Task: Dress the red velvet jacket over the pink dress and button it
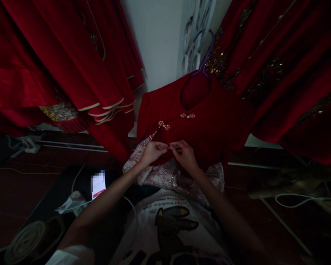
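A red garment (209,129) on a purple hanger (203,66) lies spread in front of me, its neckline facing away. Beaded flower-shaped fasteners (163,125) decorate its front. My left hand (153,151) and my right hand (183,152) meet at the garment's front, fingertips pinched close together. Between them shows a small beaded fastener (170,147), mostly covered by the fingers; both hands appear to grip it. Beneath the garment, across my lap, is a pale shiny patterned cloth (165,175).
Red garments with gold trim (99,84) hang at the left, and sequined red ones (281,73) at the right. A lit phone (98,186) lies on a dark surface at the left, near a white power strip (76,200). Pale cables (300,198) trail across the floor.
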`<control>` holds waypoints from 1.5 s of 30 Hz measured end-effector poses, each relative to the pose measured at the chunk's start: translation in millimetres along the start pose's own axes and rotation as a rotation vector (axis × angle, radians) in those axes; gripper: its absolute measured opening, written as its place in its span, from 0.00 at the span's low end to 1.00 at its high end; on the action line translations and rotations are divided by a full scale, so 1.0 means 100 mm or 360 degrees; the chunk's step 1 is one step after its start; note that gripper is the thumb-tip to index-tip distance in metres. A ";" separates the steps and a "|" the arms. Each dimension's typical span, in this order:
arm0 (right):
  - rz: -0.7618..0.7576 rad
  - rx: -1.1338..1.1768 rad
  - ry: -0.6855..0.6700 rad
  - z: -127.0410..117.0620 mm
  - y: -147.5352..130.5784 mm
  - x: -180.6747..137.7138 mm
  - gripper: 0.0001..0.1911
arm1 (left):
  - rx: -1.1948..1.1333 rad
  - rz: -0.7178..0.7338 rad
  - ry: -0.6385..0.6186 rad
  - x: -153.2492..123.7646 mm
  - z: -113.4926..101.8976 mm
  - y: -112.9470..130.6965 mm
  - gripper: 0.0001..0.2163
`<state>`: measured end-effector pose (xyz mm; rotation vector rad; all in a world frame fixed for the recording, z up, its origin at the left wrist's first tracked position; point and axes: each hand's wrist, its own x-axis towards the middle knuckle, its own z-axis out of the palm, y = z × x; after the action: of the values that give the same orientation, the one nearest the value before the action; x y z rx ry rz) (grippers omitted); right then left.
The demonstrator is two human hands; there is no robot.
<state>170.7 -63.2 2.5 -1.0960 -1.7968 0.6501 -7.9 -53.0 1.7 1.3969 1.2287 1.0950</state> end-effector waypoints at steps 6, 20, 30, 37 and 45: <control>0.0008 -0.0029 0.0059 0.05 -0.04 -0.03 0.08 | 0.0175 0.0095 -0.0005 0.00 -0.03 -0.03 0.07; 0.0067 -0.0343 0.0263 -0.60 -0.53 0.10 0.06 | 0.0618 0.0465 0.0123 0.06 -0.36 0.31 0.08; 0.0376 -0.0155 -0.0042 -0.47 -0.19 -0.01 0.26 | 0.1021 0.0549 -0.0054 -0.12 -0.09 0.29 0.05; 0.0430 0.0024 -0.0071 -0.19 -0.08 -0.04 0.24 | 0.1219 0.0506 -0.0081 -0.11 -0.12 0.22 0.07; 0.0298 0.0040 -0.0078 0.03 0.02 -0.06 0.15 | 0.1001 0.0494 -0.0128 -0.10 -0.06 0.18 0.03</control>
<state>169.4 -67.3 -2.7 -1.2509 -1.7356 0.8148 -12.5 -63.4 20.0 2.1438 1.3929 0.8702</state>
